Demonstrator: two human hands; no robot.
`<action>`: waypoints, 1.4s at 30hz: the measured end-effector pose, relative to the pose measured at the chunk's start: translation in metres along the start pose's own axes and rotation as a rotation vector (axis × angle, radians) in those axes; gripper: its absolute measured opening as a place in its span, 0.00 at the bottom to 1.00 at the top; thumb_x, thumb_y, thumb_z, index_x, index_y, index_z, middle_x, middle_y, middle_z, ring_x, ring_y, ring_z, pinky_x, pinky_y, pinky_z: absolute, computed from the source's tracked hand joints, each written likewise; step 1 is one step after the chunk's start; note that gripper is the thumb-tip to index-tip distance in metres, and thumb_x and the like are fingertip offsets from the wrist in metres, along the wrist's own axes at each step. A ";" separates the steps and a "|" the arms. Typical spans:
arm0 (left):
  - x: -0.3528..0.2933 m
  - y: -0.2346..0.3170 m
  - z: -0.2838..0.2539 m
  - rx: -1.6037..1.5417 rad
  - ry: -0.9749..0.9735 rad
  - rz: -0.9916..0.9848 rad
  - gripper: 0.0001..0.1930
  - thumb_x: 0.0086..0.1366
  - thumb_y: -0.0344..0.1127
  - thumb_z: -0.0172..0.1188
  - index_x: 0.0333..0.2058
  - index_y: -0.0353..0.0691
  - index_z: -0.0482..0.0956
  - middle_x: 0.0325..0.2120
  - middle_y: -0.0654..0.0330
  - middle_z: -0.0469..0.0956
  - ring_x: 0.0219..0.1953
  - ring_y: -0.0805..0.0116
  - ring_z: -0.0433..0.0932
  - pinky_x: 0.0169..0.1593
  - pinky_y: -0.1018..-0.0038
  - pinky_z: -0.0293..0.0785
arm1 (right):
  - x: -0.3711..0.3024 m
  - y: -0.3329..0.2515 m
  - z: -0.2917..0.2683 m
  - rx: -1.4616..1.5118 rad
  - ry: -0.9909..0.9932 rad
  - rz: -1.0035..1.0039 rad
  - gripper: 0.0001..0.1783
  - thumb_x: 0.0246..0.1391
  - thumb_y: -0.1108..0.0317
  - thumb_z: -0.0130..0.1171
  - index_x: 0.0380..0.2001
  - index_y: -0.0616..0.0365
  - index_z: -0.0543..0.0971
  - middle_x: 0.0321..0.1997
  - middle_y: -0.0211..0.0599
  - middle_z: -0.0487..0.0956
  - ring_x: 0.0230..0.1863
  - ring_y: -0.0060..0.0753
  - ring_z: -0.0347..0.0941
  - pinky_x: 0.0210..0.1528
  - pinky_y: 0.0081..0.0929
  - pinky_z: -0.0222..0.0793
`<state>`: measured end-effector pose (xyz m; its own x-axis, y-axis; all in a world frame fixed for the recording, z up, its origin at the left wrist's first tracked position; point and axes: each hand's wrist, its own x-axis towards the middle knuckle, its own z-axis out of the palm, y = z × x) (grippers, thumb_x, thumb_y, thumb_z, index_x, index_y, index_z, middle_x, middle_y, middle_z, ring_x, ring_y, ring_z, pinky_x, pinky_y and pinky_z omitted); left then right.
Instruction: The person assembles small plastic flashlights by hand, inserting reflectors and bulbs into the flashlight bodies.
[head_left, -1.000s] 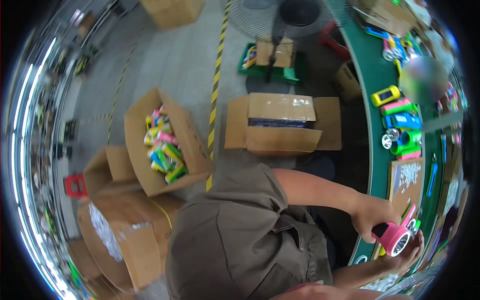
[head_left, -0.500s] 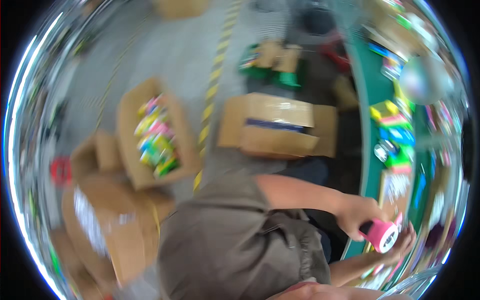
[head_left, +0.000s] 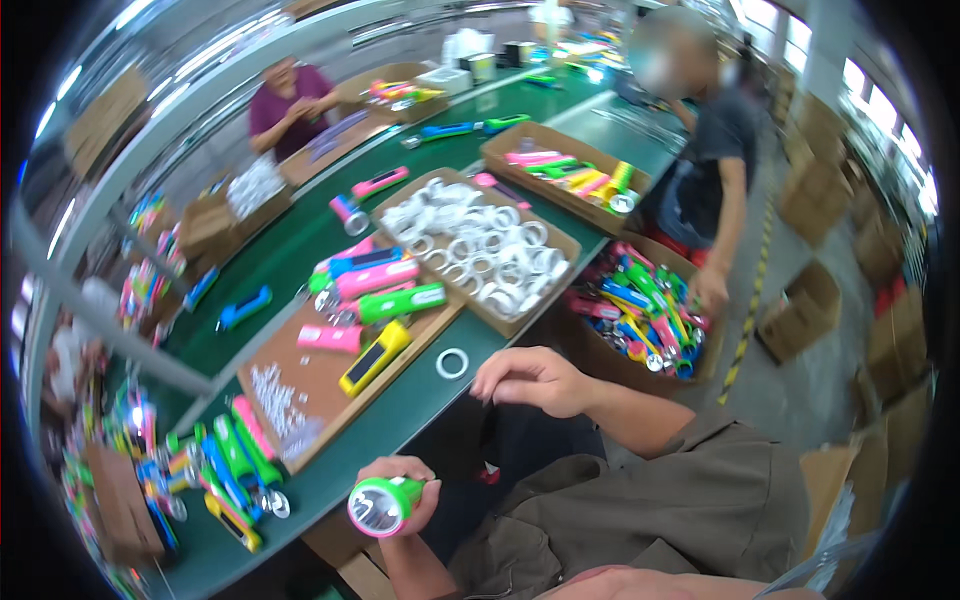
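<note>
My left hand [head_left: 412, 488] is wrapped around a green flashlight [head_left: 404, 487] with a pink rim, its round silver reflector facing up towards me. My right hand [head_left: 535, 384] hovers by the bench's front edge, fingers bent and somewhat apart, with nothing visible in them. Just left of its fingertips, a single white ring [head_left: 452, 364] lies on the green bench [head_left: 425, 402]. Beyond it stands a shallow cardboard tray [head_left: 548, 262] of white rings. A cardboard sheet [head_left: 262, 352] bears a yellow flashlight body [head_left: 375, 358], pink and green ones, and small white parts [head_left: 275, 398].
Assorted flashlights [head_left: 232, 455] lie at the bench's left end. A box [head_left: 700, 362] of colourful flashlights stands below the edge at right, where a co-worker's hand [head_left: 710, 288] reaches in. Another tray [head_left: 490, 150] holds flashlight bodies. A person in purple [head_left: 290, 108] works across the bench.
The view has swung from the floor boxes to the bench. Earlier my right hand held a pink-headed flashlight beside my open left hand; now my left hand grips a green one and the hands are apart.
</note>
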<state>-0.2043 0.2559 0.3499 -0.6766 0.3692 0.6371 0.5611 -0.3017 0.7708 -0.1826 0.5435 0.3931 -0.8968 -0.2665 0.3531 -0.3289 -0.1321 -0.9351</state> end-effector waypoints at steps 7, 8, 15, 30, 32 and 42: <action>-0.009 -0.026 0.001 0.056 0.399 -0.277 0.25 0.49 0.17 0.64 0.43 0.40 0.64 0.30 0.58 0.73 0.28 0.65 0.76 0.35 0.70 0.76 | 0.048 -0.058 0.119 -0.362 -0.733 -0.614 0.05 0.51 0.74 0.56 0.28 0.66 0.74 0.36 0.45 0.77 0.37 0.44 0.74 0.40 0.34 0.69; -0.003 -0.026 -0.003 0.060 0.352 -0.243 0.24 0.49 0.17 0.64 0.42 0.39 0.64 0.30 0.57 0.73 0.28 0.65 0.75 0.35 0.70 0.75 | 0.066 -0.055 0.149 0.060 -0.912 -0.733 0.13 0.61 0.67 0.53 0.32 0.70 0.70 0.42 0.69 0.72 0.45 0.68 0.71 0.50 0.52 0.68; -0.025 -0.010 -0.011 0.174 0.486 -0.159 0.25 0.49 0.16 0.64 0.43 0.41 0.63 0.30 0.58 0.70 0.28 0.67 0.74 0.36 0.69 0.75 | 0.048 0.000 0.237 -0.026 -1.144 -0.636 0.13 0.47 0.69 0.58 0.32 0.70 0.74 0.35 0.56 0.74 0.43 0.54 0.71 0.46 0.41 0.67; -0.038 -0.018 -0.035 0.156 0.376 -0.140 0.24 0.50 0.22 0.67 0.43 0.40 0.64 0.29 0.58 0.71 0.29 0.67 0.74 0.36 0.72 0.74 | 0.044 -0.006 0.102 0.240 -0.704 -0.221 0.04 0.53 0.73 0.53 0.31 0.63 0.74 0.30 0.40 0.77 0.31 0.41 0.74 0.35 0.31 0.69; -0.043 -0.014 -0.034 0.141 0.381 -0.143 0.24 0.50 0.22 0.67 0.43 0.40 0.64 0.29 0.58 0.71 0.29 0.67 0.74 0.36 0.72 0.74 | 0.036 0.012 0.086 0.204 -0.563 -0.171 0.05 0.55 0.73 0.52 0.32 0.63 0.75 0.31 0.40 0.77 0.33 0.39 0.75 0.37 0.31 0.70; -0.097 -0.002 -0.047 0.535 0.292 -0.171 0.22 0.51 0.18 0.63 0.44 0.39 0.66 0.31 0.57 0.73 0.29 0.67 0.76 0.32 0.72 0.75 | 0.052 0.034 0.054 -0.011 -0.331 -0.053 0.03 0.54 0.76 0.55 0.31 0.60 0.78 0.46 0.41 0.81 0.36 0.29 0.77 0.40 0.27 0.74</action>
<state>-0.1620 0.1790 0.2869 -0.8376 0.0955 0.5379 0.5433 0.2493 0.8017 -0.2249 0.4735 0.3811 -0.7342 -0.5558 0.3900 -0.3769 -0.1440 -0.9150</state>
